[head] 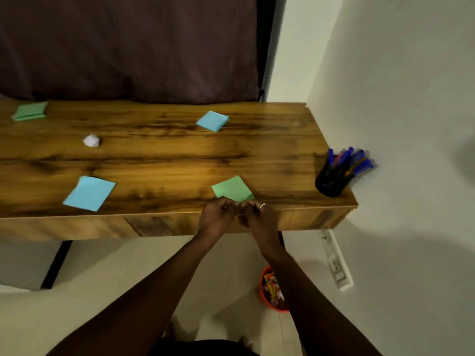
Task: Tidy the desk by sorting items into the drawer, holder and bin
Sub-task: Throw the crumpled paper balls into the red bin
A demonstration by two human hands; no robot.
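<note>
On the wooden desk (167, 155) lie a green sticky-note pad (232, 188) near the front edge, a blue pad (90, 192) at front left, another blue pad (212, 120) at the back, a green pad (30, 111) at far left and a crumpled white paper ball (91, 140). My left hand (217, 215) and my right hand (257, 217) sit side by side at the desk's front edge, fingers curled at the near edge of the front green pad, apparently pinching it. The drawer front (164, 224) below them is closed.
A black holder (330, 181) full of blue pens stands at the desk's right end by the white wall. An orange bin (267, 291) holding wrappers sits on the floor under my right arm. A white power strip (335, 260) hangs on the wall. A dark curtain hangs behind the desk.
</note>
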